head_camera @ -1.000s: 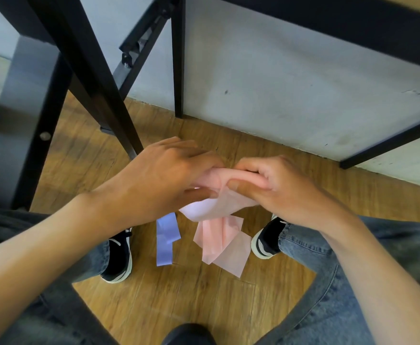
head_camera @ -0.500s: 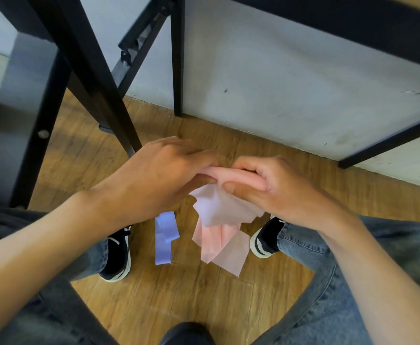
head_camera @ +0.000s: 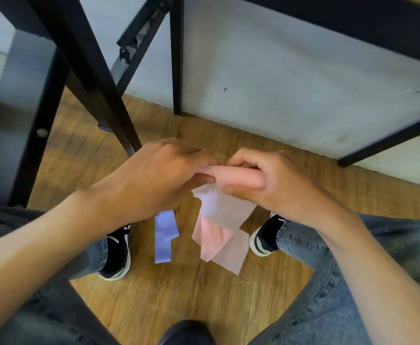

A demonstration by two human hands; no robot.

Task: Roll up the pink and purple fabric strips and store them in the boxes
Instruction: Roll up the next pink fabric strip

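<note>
Here, nearest you at the bottom edge of the frame: a dark rounded object (head_camera: 186, 332), identity unclear, between your knees. Lower left and lower right: your legs in grey-blue jeans (head_camera: 340, 295).

Centre of frame, floor level: wooden floor (head_camera: 179, 295), plank pattern. Purple fabric strip (head_camera: 163, 235), lying loose and partly folded on the floor, just beside your left shoe (head_camera: 118, 252). Right shoe (head_camera: 263, 235), black with white sole, just right of the pink tail.

Centre of frame, above the floor: pink fabric strip (head_camera: 236, 176), one end wound into a roll held between both hands; its free tail hangs down from the roll, pale and translucent, with the lower folds resting on the floor near the right shoe.

Left hand (head_camera: 159, 180): fingers curled over the left end of the roll, thumb underneath, pinching it. Right hand (head_camera: 273, 180): fingers curled over the top of the roll, thumb pressed against the underside where the tail leaves it. Both hands touch the pink strip; neither touches the purple one.

Upper left of frame: black table legs (head_camera: 87, 78), slanted, with a cross brace and a folding hinge. Upper right: pale grey wall (head_camera: 291, 83) meeting the floor, and a black frame bar (head_camera: 388, 140) running diagonally. No boxes are in view.
</note>
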